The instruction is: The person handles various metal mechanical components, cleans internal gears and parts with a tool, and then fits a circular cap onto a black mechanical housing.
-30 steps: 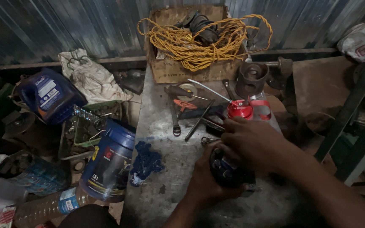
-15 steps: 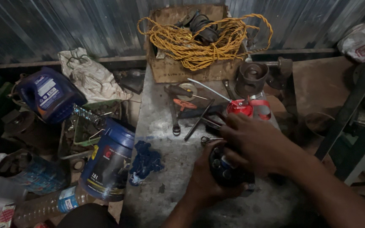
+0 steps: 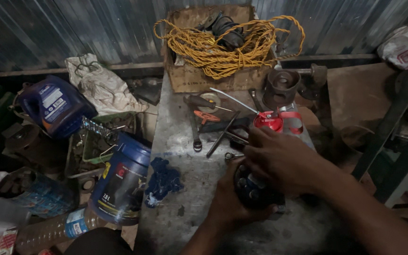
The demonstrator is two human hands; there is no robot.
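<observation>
Dark round part, perhaps metal, gripped by left hand; right hand curled over it, beside red-capped can.

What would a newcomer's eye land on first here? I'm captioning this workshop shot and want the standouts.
The tangled yellow cord heaped in the worn cardboard box at the back of the grey metal bench stands out most. In front, the left hand cradles a dark round metal part while the right hand rests on top, just before a red-capped can. Left of the bench stands a blue plastic oil bucket.
</observation>
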